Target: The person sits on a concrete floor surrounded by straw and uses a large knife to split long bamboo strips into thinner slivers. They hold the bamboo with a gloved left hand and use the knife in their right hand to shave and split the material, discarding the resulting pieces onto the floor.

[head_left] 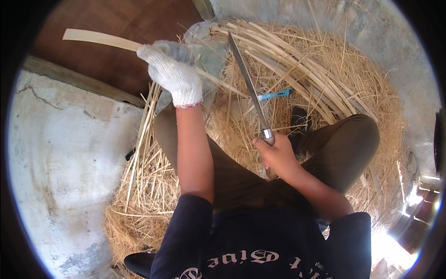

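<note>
My left hand point(172, 72), in a white knitted glove, is closed around a long, thin, pale strip of bamboo point(100, 38). The strip's wide end sticks out to the left, and its other part slants down to the right toward the blade. Bare, my right hand point(278, 156) grips the handle of a long, narrow-bladed knife point(248, 79) with a metal collar. The blade points up and slightly left. Beside the blade lies a small blue-handled tool point(276, 94); its kind is unclear. Whether strip and blade touch, I cannot tell.
Long split strips point(297, 65) lie in a curved bundle at the far right over a heap of pale shavings point(367, 88). More thin strips point(151, 186) lie left of my legs. A plastered wall point(65, 153) and a brown panel point(116, 18) border the left side.
</note>
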The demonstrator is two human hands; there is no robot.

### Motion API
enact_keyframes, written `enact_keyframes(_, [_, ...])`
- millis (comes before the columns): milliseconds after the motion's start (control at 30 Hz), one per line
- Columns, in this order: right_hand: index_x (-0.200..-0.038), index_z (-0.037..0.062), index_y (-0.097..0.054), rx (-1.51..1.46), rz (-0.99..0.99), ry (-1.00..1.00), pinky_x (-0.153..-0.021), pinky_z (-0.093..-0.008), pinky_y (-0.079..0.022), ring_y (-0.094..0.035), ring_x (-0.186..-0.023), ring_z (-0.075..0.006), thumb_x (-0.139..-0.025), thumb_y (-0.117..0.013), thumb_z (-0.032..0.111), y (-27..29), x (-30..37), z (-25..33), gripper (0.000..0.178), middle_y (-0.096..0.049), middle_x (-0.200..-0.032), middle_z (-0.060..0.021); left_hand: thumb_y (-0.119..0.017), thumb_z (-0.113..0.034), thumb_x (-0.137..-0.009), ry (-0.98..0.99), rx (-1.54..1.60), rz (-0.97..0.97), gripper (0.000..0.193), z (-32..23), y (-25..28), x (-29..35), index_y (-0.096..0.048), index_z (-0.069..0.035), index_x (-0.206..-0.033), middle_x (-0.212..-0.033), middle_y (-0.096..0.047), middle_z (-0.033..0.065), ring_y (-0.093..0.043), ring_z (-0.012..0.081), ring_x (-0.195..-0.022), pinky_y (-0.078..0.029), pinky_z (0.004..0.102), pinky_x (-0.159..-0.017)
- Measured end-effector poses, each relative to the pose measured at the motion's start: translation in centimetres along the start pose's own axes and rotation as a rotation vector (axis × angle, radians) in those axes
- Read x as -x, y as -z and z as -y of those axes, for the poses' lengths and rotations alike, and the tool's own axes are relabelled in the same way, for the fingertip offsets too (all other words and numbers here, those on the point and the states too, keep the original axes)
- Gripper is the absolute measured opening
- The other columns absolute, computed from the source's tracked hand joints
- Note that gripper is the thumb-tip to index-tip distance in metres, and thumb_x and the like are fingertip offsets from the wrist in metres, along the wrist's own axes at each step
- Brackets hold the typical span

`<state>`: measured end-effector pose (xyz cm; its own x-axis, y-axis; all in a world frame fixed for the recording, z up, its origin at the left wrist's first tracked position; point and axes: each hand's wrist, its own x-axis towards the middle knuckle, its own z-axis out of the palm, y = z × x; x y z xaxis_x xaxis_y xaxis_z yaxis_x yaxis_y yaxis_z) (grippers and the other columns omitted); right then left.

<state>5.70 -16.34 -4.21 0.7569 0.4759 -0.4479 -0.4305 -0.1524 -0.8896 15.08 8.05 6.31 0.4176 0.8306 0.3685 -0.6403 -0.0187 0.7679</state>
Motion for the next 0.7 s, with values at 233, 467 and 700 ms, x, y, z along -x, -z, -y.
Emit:
enact_keyframes(233, [-0.080,0.0008,-0.059,0.424,0.010,0.201,-0.058,-0.0382,-0.045,-0.054,-0.056,-0.0165,-0.093,-0.069,0.022,-1.2,0.8,-1.9,0.027,-0.058,-0.062,-0.0089,-0.047,-0.062,-0.105,0.004,-0.004,-0.130,0.058,-0.7,0.2,-0.3,-0.050,-0.009,-0.081,-0.065,-0.042,0.0008,-0.039,0.0144,-0.056,-0.033,0.0319,-0.050])
enact_keyframes(467, [-0.086,-0.0010,-0.061,0.250,-0.042,0.221,-0.056,-0.0364,-0.045,-0.054,-0.055,-0.0161,-0.094,-0.071,0.024,-1.7,1.5,0.2,0.028,-0.059,-0.063,-0.0094,-0.051,-0.050,-0.108,0.014,0.013,-0.036,0.049,-0.3,0.6,-1.6,-0.051,-0.010,-0.079,-0.064,-0.044,0.0012,-0.041,0.0136,-0.056,-0.037,0.0322,-0.053])
enact_keyframes(700, [-0.086,-0.0013,-0.058,0.333,-0.050,0.228,-0.054,-0.0348,-0.043,-0.051,-0.054,-0.0127,-0.096,-0.070,0.023,-0.8,0.6,0.1,0.029,-0.056,-0.061,-0.0065,-0.053,-0.044,-0.107,-0.092,-0.128,0.183,0.049,0.1,0.6,-2.1,-0.062,-0.002,-0.084,-0.076,-0.055,0.0046,-0.057,0.0172,-0.076,-0.047,0.0321,-0.070])
